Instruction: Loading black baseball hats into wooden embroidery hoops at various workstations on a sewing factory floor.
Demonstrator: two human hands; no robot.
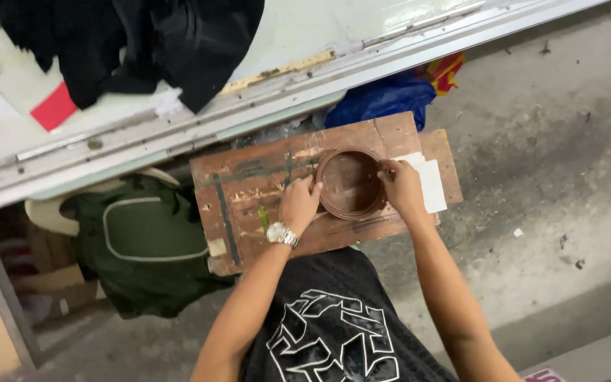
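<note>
A brown wooden ring [350,185], like a coiled hoop of thin strips, lies flat on a worn wooden board [249,184]. My left hand [300,201], with a silver wristwatch, presses its fingers against the ring's left rim. My right hand [400,187] grips the ring's right rim, thumb and fingers pinched at its upper edge. A white sheet [431,184] lies under the right hand's side of the board.
A dark green bag [143,244] sits left of the board on the concrete floor. A blue plastic bag [383,99] lies behind the board. A pale table edge [178,131] with black cloth [143,42] runs across the top.
</note>
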